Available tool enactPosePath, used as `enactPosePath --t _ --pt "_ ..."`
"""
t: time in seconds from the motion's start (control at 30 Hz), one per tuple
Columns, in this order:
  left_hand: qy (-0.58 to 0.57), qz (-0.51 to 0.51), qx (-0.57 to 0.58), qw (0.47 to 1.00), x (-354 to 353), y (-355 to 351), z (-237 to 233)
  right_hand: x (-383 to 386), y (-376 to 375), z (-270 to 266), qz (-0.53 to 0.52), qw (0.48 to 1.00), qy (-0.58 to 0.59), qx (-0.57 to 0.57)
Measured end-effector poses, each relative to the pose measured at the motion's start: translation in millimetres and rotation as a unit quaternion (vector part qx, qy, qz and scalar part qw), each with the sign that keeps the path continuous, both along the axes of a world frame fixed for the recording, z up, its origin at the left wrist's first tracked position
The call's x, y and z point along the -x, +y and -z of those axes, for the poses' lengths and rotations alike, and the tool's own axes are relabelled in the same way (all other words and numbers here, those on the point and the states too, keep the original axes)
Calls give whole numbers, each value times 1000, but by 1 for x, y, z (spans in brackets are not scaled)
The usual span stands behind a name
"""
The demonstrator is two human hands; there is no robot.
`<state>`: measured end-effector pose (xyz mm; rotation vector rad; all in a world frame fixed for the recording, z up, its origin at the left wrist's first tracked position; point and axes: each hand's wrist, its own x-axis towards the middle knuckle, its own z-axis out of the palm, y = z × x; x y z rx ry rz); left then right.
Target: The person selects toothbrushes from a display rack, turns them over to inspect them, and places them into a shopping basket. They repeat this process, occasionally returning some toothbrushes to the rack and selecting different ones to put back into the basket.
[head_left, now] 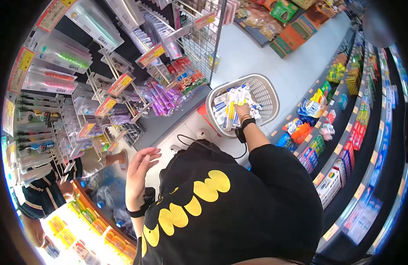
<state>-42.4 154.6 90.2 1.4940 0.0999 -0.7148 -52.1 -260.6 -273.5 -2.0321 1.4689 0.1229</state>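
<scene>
A light grey plastic basket (269, 98) stands in the aisle, holding many small white, blue and yellow packages (232, 98). Reaching into it, my right hand (242, 110) is among the packages at the basket's middle; its fingers are partly hidden against them, and whether it grips one cannot be made out. My left hand (141, 167) is raised in front of my body to the left, its fingers apart and nothing in it. Black bands circle both wrists. Beneath the basket's left side shows a red edge (203, 115).
Hooks with packaged toothbrushes (58, 55) hang at the left. Shelves of colourful packets (314, 106) curve along the right. Cartons of packets (292, 37) stand at the top. Another person in a striped top (43, 194) is at the lower left, near a lit display (73, 229).
</scene>
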Motion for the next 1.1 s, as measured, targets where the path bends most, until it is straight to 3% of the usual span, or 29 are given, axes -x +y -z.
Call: enactPosePath --t 0.17,0.3,0.37,0.57,0.67,0.77,0.8,0.87,0.93,1.1 --pt "45 -75 -23 996 20 -9 7 0 2 11 -9 997 71 -39" --pt "60 -99 -41 992 31 -14 14 -4 1 21 14 993 117 8" --pt "69 -106 -49 991 33 -17 15 1 -3 27 89 993 41 -64" --pt "73 -94 -58 991 29 -27 21 4 -13 60 109 992 31 -60" --pt "70 -89 -56 992 25 -31 23 6 -16 72 141 979 -86 -118" --pt "72 -83 -52 993 18 -36 25 14 -29 122 147 982 -38 -114" --pt "71 -75 -56 993 17 -38 26 6 -19 78 142 984 36 -100" --pt "74 -68 -53 993 14 -41 28 11 -7 59 100 991 57 -69" --pt "76 -65 -51 994 12 -44 30 20 -13 82 45 997 50 -24" --pt "73 -54 -48 995 8 -47 29 22 -6 76 -9 999 18 -35"
